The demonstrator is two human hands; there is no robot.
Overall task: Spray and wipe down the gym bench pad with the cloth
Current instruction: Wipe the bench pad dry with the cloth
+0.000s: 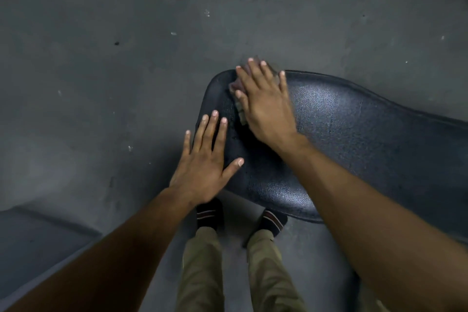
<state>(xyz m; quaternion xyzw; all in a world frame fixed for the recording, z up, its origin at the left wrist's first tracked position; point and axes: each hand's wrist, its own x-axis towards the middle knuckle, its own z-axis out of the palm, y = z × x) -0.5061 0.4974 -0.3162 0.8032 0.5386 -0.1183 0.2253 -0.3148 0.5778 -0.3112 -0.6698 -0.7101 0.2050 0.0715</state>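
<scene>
The right hand [263, 101] lies flat, palm down, fingers straight and slightly spread, pressing the cloth [239, 102] onto the bench pad [354, 139]; no finger curls round the cloth; the hand covers most of it. The cloth shows only at the edges of that hand: a pinkish-grey fold beside the thumb and a further part under the fingertips, at the far rounded end of the pad.

The left hand [206, 159] is likewise fully open, fingers straight and fanned, thumb angled out to the right; it holds nothing; its thumb and the inner fingers overlap the near left edge of the pad, but whether the palm bears on the surface or hovers above it cannot be told.

The bench pad is black, textured and glossy; it runs from its rounded end beneath the hands away to the right edge of the view. The cloth sits at the pad's rounded end, under the right hand and just beyond the left hand's fingertips; the two hands are near each other but apart.

Below the pad: grey floor [101, 58]; two legs in olive trousers [202, 261]; dark striped socks [209, 213].
</scene>
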